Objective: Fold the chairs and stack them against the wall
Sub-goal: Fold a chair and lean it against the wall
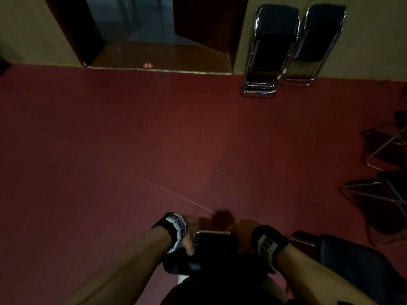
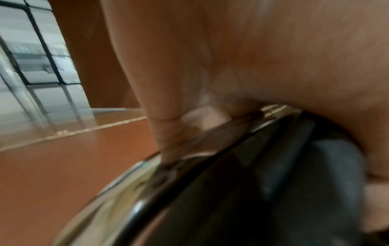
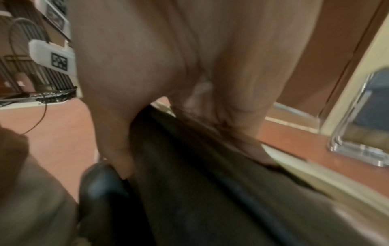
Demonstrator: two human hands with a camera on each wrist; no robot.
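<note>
Chair (image 1: 214,245) gripped by both hands; floor sticker (image 1: 147,65) reads "12"

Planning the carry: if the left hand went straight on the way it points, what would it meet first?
Likely nothing close: beyond the left hand, gripping the held chair, lies bare red floor up to the doorway threshold. Depth is unclear.

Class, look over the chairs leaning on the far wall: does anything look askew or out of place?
Nothing is damaged. The left stack of folded chairs holds several; the single folded chair beside it stands apart, overlapping its edge, not nested. Both lean alike.
</note>
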